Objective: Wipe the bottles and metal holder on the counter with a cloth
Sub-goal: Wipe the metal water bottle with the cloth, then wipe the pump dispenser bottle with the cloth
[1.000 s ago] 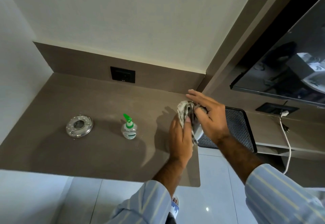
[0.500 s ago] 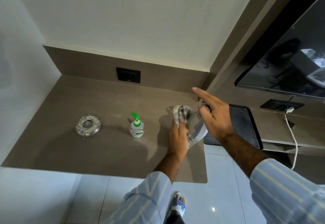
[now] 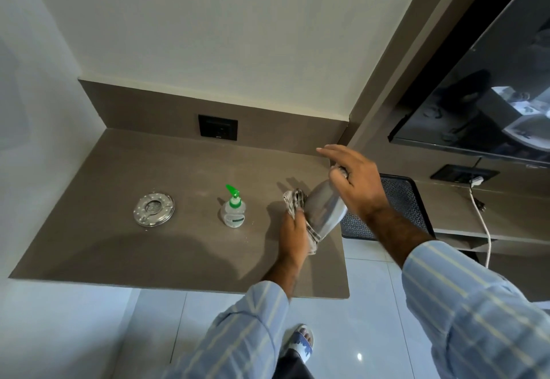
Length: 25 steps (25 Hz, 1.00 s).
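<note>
A steel bottle (image 3: 324, 209) is held tilted above the right end of the brown counter (image 3: 184, 244). My right hand (image 3: 354, 183) grips its neck and cap from above. My left hand (image 3: 293, 230) presses a checked cloth (image 3: 294, 200) against the bottle's left side and base. A small clear pump bottle with a green top (image 3: 233, 210) stands upright at mid-counter. Left of it a round metal holder (image 3: 154, 208) lies flat on the counter.
A black wall socket (image 3: 218, 126) sits in the backsplash. A black mesh tray (image 3: 398, 200) lies on the lower shelf to the right, with a white cable (image 3: 483, 221) and a dark screen (image 3: 491, 96) beyond. The white tiled floor (image 3: 372, 304) and my sandalled foot (image 3: 299, 341) show below.
My right hand lifted the bottle's top up and right, so more steel shows. My left hand slid the cloth down toward the bottle's base. The view shifted left slightly.
</note>
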Tool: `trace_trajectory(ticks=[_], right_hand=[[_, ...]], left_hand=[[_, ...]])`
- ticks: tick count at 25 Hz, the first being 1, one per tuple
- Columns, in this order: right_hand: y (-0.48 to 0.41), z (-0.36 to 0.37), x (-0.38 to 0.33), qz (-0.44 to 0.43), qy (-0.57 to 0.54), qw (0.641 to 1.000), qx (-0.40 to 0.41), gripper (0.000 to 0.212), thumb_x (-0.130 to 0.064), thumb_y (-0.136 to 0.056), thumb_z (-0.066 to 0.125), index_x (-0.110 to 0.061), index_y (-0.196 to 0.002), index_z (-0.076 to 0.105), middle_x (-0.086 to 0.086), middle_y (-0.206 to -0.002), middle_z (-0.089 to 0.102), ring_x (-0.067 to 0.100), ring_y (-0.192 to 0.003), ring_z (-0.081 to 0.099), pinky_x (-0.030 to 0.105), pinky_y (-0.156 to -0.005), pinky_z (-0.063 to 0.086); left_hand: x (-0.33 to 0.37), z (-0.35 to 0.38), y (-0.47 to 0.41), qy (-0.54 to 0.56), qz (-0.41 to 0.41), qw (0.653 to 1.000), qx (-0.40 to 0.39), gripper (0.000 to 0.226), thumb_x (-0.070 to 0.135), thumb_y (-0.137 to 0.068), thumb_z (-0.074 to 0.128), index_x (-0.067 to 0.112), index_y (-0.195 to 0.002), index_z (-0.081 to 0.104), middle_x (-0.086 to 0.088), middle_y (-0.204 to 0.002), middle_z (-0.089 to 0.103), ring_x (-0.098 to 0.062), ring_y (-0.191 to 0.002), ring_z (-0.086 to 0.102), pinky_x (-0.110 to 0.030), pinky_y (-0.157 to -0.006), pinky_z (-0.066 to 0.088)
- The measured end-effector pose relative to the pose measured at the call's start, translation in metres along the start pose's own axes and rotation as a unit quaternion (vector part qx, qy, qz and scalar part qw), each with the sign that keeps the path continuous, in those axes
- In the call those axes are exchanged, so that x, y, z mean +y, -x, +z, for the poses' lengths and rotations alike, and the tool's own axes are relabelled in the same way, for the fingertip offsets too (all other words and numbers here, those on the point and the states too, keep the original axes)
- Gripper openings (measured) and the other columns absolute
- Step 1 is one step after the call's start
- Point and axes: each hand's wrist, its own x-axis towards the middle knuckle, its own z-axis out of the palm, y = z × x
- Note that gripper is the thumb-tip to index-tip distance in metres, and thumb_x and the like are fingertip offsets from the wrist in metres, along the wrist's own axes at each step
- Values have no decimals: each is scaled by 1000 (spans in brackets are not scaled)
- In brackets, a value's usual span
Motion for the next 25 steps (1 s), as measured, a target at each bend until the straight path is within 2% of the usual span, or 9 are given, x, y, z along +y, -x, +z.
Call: trace_trajectory(ticks=[4,8,11,14,18,20,22,24,25], right_hand=[[-5,-4,-6,8,40,997,-60,51,-28,-90,47,-25,-138,64,4,-137,64,17,-126,58,38,-109,48],[-1,-13,-13,-3,110,988,-107,50,-40,-94,48,-25,-142,58,2,-138,62,18,-126,56,38,-106,47],[4,-21,-8,4,155,984,-92,47,-45,-95,52,-20,-133,63,2,-131,67,19,-118,62,37,-98,51],[5,-22,-7,25,161,983,-81,45,-49,-94,56,-21,-128,66,1,-127,70,19,-112,65,37,-94,55],[6,-16,-13,10,170,984,-50,51,-56,-95,56,-18,-126,67,2,-123,71,19,-111,66,39,-97,54],[5,-16,-21,-28,210,977,-33,54,-57,-95,54,-15,-128,67,4,-130,68,23,-128,58,42,-114,42],[5,-8,-35,-153,212,965,-1,51,-55,-97,53,-15,-125,67,6,-135,64,24,-142,47,37,-124,27],[11,25,-47,-204,119,971,-22,43,-51,-98,52,-16,-119,67,6,-126,67,22,-129,58,35,-114,43],[15,47,-52,-154,68,983,-70,39,-48,-98,54,-17,-119,66,5,-121,70,21,-117,64,38,-102,54]], left_hand=[[30,-24,-5,5,-14,1000,-16,25,32,-102,53,15,-100,72,12,-79,72,-12,-76,66,1,-58,40],[86,-47,-3,125,-15,992,0,30,40,-97,55,17,-106,73,-6,-102,78,-29,-102,72,-38,-89,58],[124,-74,-2,172,7,985,20,42,46,-89,61,13,-112,74,-12,-111,77,-33,-105,72,-48,-94,57],[135,-108,-9,184,12,982,35,49,52,-85,61,15,-114,74,-16,-108,77,-31,-93,73,-44,-79,60],[126,-154,-22,173,21,982,78,35,47,-90,58,18,-100,74,4,-75,76,-15,-65,70,-26,-56,55],[118,-168,-28,148,30,983,103,32,46,-91,57,20,-96,73,9,-71,74,-11,-66,69,-24,-55,55],[106,-177,-35,79,34,988,126,36,51,-90,54,21,-96,72,3,-81,74,-17,-74,70,-29,-63,55],[91,-180,-38,-42,78,987,135,38,52,-91,49,20,-92,70,-1,-83,70,-23,-77,67,-34,-68,52],[82,-178,-38,-124,129,976,127,37,49,-93,48,20,-98,70,-4,-91,71,-27,-82,68,-37,-71,53]])
